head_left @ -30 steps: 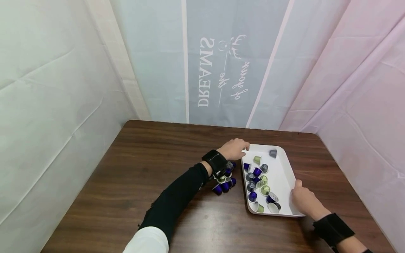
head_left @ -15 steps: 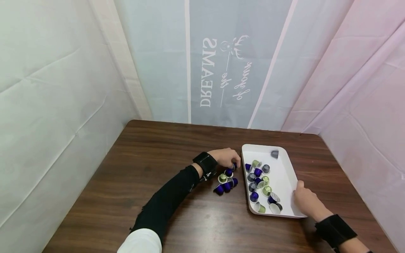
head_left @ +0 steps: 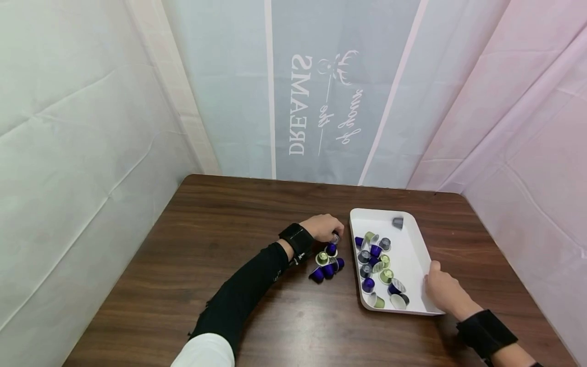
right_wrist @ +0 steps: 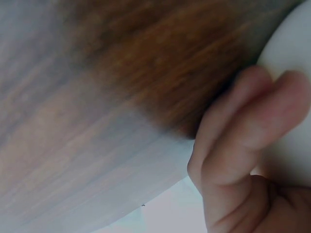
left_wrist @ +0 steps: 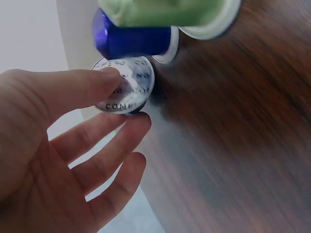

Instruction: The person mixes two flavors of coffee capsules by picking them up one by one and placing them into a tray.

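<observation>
My left hand (head_left: 322,227) pinches a coffee capsule (left_wrist: 140,83) at the far end of a small pile on the table. In the left wrist view the thumb presses its printed silver lid, with fingers behind it. Close beside it are a purple-blue capsule (left_wrist: 133,42) and a light green capsule (left_wrist: 165,10). Several more blue capsules (head_left: 328,271) lie nearer in the pile. To the right, a white tray (head_left: 415,244) holds several blue, green and grey capsules, mostly along its left side. My right hand (head_left: 444,290) grips the tray's right rim near the front corner.
Brown wood-grain table (head_left: 220,224) spreads left of the pile and in front of the tray. A lone grey capsule (head_left: 398,223) lies near the tray's far end. Pale cloth (head_left: 339,168) hangs behind the table and at both sides.
My left hand has moved from the tray's far left corner back to the pile and now pinches a capsule there. A green capsule in the tray has shifted. The right hand stays at the rim.
</observation>
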`<state>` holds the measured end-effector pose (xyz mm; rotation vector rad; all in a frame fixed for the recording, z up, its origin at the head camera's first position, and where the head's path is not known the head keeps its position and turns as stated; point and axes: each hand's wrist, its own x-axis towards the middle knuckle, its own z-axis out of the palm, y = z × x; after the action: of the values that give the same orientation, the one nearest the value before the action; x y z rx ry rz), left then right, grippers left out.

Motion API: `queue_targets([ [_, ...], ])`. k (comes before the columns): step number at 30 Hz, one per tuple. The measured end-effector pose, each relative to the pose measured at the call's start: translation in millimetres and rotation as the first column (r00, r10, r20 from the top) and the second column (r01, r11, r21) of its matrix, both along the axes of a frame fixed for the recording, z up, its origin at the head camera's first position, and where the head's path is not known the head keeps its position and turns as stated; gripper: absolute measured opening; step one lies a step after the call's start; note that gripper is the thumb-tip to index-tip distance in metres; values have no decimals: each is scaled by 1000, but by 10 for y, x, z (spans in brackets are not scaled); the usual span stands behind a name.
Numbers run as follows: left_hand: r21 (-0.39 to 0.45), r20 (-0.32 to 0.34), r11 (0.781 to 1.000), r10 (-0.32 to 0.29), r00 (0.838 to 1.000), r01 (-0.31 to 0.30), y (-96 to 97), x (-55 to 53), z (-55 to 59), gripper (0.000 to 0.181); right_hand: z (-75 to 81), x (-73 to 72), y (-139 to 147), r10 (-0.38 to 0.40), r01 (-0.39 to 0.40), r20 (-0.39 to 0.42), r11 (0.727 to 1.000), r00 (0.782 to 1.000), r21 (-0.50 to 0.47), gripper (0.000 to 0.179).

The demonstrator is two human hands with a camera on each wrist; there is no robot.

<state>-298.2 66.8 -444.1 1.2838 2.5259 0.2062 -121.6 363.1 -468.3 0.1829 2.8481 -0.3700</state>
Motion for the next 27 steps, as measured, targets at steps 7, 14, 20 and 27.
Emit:
queue_targets([
  [7, -15, -31, 999, 38, 999, -39, -79, 12, -34, 19, 8, -10, -5, -14, 14, 20, 1000, 1000, 1, 30],
  [14, 109, -27, 989, 99, 995, -95, -205, 63, -14, 16, -6, -5, -16, -23, 23, 36, 1000, 999, 8, 31],
  [20, 190, -53, 977, 111, 992, -99, -170, 169, 155, 20, -7, -6, 2, -27, 27, 46, 1000, 999, -2, 34],
  [27, 187, -97, 982, 49, 994, -30, 6, 408, 312, 23, 16, -24, -8, -32, 32, 35, 999, 999, 6, 30],
])
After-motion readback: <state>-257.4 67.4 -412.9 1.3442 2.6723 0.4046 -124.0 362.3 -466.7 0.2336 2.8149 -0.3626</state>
